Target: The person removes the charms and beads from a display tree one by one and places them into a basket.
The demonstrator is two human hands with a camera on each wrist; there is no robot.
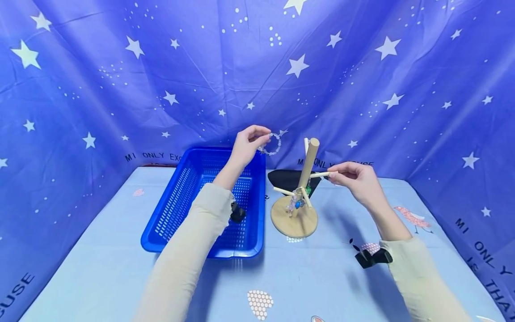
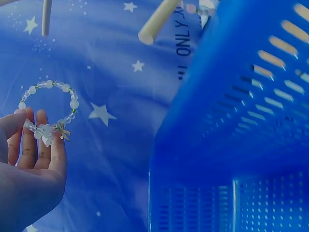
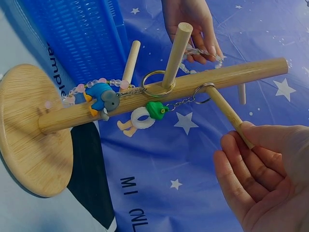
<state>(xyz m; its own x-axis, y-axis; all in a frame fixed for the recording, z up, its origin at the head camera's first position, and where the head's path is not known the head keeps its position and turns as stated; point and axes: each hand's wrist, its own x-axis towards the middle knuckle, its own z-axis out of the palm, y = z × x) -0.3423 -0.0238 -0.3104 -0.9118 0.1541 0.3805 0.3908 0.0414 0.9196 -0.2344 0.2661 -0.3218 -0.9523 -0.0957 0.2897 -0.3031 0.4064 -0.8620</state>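
My left hand (image 1: 246, 145) pinches a bracelet of clear and white beads (image 2: 74, 104) up in the air, left of the wooden stand's post (image 1: 309, 165). A white flower charm (image 2: 46, 133) hangs at its lower side. Between thumb and fingers, my right hand (image 1: 357, 181) holds the tip of one of the stand's pegs (image 3: 226, 107). On that peg hangs a keychain with a green-topped figure (image 3: 156, 110). Another peg carries a keychain with a grey-headed figure in blue (image 3: 104, 96). A pink and clear bead bracelet (image 3: 79, 89) hangs on a lower peg.
Left of the stand is a blue plastic basket (image 1: 263, 214), under my left forearm. The stand's round base (image 1: 295, 226) rests on the light blue tablecloth (image 1: 225, 290). Behind it lies a flat black piece (image 1: 279, 179). A starry blue curtain (image 1: 225, 89) closes off the back.
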